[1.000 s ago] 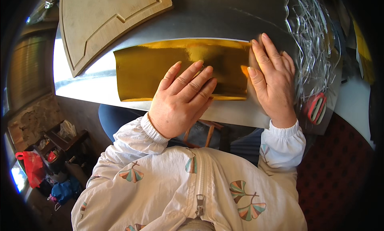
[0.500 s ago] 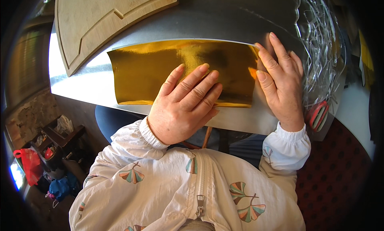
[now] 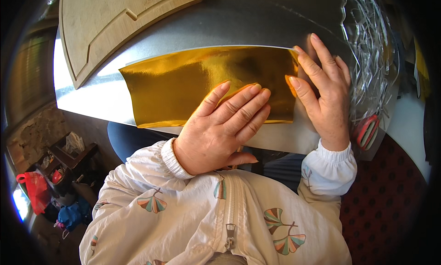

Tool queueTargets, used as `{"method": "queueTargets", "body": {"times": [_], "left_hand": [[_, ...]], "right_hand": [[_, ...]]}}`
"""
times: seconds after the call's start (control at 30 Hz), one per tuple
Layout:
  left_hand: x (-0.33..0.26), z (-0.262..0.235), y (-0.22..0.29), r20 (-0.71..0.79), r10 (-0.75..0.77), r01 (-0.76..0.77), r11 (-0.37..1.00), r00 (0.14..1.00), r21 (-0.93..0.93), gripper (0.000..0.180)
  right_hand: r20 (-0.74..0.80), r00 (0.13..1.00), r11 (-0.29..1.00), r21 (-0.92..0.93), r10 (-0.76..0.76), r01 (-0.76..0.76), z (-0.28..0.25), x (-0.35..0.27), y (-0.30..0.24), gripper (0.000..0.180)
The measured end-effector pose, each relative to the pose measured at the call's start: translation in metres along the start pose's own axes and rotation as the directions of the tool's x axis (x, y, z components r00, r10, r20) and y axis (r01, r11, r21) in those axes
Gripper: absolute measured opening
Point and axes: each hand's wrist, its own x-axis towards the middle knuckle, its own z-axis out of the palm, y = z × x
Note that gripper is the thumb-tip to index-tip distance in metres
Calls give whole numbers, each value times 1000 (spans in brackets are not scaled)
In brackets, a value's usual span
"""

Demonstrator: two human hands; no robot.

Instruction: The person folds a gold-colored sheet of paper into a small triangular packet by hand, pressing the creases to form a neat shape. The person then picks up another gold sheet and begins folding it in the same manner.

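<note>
One gold sheet (image 3: 161, 93), lying lengthwise near the close edge of the metal table (image 3: 257, 19). Mirror-bright face up; near-left corner reaches about to the table's edge. Thin pale line along the far side; backing or second layer, cannot tell.

Handling, by judgement: light, thin, flexible rather than stiff; slick, so apt to slide under a palm. Likely to crease or take finger marks. Best hold: by the edges or corners, thumb beneath and fingers above, free of the shiny middle.

Left hand (image 3: 213, 132): over the near side, right of centre; fingers straight and close together, thumb out toward the body. Flat, grasping nothing; how hard it presses, cannot tell.

Right hand (image 3: 328, 97): at the right end, fingers spread wide. Index tip at the far-right corner, thumb by the right edge. No pinch visible; exact contact unclear.

Farther out: wooden board (image 3: 110, 28) on the far left of the table, grooved. Clear strips (image 3: 367, 58), tangled, beyond the right hand; red tool (image 3: 366, 132) just below them, kind uncertain. Red bag (image 3: 36, 194) low on the left, off the table.
</note>
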Motion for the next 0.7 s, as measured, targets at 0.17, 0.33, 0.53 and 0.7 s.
{"method": "queueTargets", "body": {"times": [0.17,0.33,0.53,0.7], "left_hand": [[16,2,3,-8,56,-56,997,998,-51,84],[24,6,5,23,50,-49,998,998,-46,98],[21,10,7,10,23,-22,997,1000,-77,103],[20,11,8,32,21,-18,995,999,-94,109]], "right_hand": [[8,1000,1000,6,19,-19,0,1,-2,42],[3,1000,1000,-8,3,-3,0,1,-1,41],[6,1000,1000,3,9,-9,0,1,0,40],[6,1000,1000,18,22,-22,0,1,1,40]]}}
